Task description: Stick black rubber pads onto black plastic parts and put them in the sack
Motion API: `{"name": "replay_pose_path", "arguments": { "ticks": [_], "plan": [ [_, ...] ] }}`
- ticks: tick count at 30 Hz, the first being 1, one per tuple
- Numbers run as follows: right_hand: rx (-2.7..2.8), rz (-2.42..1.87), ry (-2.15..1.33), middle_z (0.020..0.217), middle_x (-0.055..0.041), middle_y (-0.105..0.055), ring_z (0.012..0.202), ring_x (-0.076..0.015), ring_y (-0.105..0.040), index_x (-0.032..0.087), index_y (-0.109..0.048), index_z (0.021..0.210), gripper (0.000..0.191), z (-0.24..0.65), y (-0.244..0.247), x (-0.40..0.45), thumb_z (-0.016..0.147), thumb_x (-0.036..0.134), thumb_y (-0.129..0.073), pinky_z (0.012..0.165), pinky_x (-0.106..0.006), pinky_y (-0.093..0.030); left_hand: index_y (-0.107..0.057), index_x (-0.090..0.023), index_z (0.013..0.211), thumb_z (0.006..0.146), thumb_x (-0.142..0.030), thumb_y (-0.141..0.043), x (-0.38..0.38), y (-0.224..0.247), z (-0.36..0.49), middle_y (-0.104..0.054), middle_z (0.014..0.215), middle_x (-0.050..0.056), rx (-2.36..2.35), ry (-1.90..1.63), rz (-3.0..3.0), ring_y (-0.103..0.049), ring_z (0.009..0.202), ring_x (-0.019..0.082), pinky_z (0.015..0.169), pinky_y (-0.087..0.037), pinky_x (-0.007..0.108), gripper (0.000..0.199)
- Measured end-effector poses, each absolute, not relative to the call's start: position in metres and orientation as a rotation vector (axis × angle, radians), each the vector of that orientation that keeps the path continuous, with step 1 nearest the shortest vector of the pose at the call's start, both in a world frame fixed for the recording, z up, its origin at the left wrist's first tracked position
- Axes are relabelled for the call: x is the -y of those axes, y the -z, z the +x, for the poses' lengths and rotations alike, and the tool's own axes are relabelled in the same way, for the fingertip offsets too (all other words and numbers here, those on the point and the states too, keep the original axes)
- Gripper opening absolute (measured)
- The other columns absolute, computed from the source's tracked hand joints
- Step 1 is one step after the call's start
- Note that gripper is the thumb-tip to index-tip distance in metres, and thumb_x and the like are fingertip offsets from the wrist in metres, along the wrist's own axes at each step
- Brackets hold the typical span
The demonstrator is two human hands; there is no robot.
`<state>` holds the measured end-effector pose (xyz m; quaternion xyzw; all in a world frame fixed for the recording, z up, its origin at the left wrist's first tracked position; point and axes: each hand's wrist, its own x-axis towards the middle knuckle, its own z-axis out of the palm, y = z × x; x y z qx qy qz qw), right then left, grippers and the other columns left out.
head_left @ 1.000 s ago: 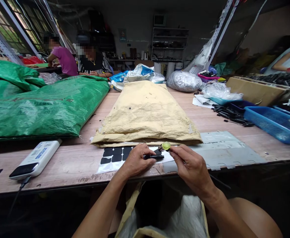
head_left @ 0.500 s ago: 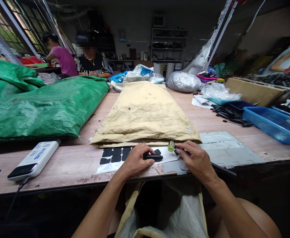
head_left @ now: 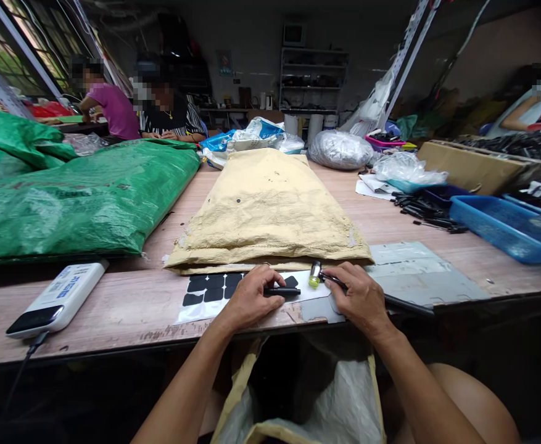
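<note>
Near the front edge of the table, my left hand [head_left: 255, 298] is closed round a black cylindrical piece [head_left: 289, 291], which points right. To its right, my right hand [head_left: 356, 293] grips the dark handle of a small hammer [head_left: 315, 275] with a metal body and a yellow-green tip facing down. Beneath both hands lies a white sheet with black rounded stickers [head_left: 214, 282]. The sheet reaches under the front fold of a large beige paper sack [head_left: 274, 203]. A grey plate [head_left: 413, 274] lies at the right.
A green sack [head_left: 89, 197] and a white power bank [head_left: 57, 299] with a cable are at the left. Blue tray [head_left: 506, 228], black parts [head_left: 425, 211] and plastic bags are at the right. An open sack [head_left: 353, 401] hangs below the edge. Other people sit farther back.
The hammer head has tilted from lying slanted to more upright, tip down, and my right hand has turned slightly. The whole view has shifted a little.
</note>
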<state>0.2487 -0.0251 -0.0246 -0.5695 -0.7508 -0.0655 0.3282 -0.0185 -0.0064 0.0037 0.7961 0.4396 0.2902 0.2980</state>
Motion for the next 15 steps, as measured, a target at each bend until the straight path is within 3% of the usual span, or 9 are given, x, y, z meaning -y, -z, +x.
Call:
{"name": "replay_pose_path", "arguments": {
  "ticks": [10, 15],
  "plan": [
    [1.986, -1.529, 0.198, 0.094, -0.0023, -0.067, 0.091, -0.0207, -0.057, 0.026, -0.071, 0.107, 0.021, 0.247, 0.025, 0.024, 0.090, 0.023, -0.059, 0.080, -0.033, -0.044, -0.071, -0.021, 0.091, 0.077, -0.021, -0.072, 0.011, -0.007, -0.015, -0.063, 0.090, 0.002, -1.131, -0.743, 2.252, -0.056, 0.092, 0.021, 0.082, -0.042, 0.031, 0.014],
    [1.988, -1.548, 0.181, 0.095, -0.0018, -0.066, 0.091, -0.0203, -0.057, 0.026, -0.071, 0.106, 0.021, 0.246, 0.024, 0.025, 0.090, 0.022, -0.059, 0.081, -0.032, -0.044, -0.070, -0.026, 0.101, 0.085, -0.023, -0.067, 0.063, -0.023, -0.005, -0.071, 0.092, -0.001, -0.930, -0.467, 2.203, -0.063, 0.084, 0.016, 0.074, -0.044, 0.026, 0.016]
  ]
}}
